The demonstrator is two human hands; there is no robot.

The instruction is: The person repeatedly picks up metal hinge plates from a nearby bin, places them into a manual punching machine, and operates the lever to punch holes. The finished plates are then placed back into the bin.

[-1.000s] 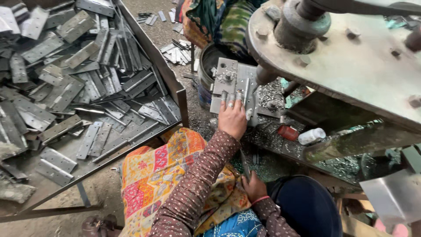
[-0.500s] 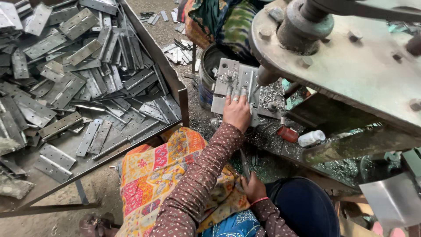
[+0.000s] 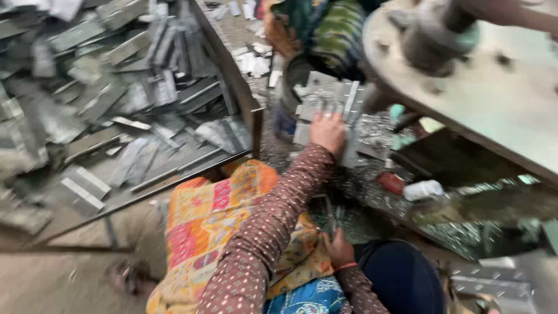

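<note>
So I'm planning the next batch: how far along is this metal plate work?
Looks done: a tray heaped with flat metal pieces. In hand: left hand on the stack of plates; right hand low by the lap. Left: that stack.

Tray (image 3: 229,55) at left heaped with grey metal strips (image 3: 104,99). Patterned orange cloth (image 3: 215,215) below. Large round metal plate (image 3: 494,110) at upper right; white bottle (image 3: 423,189) beneath it, beside a red item (image 3: 390,182).

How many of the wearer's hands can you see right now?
2: the left hand rests on the stack of grey metal plates; the right hand sits low near the lap.
</note>
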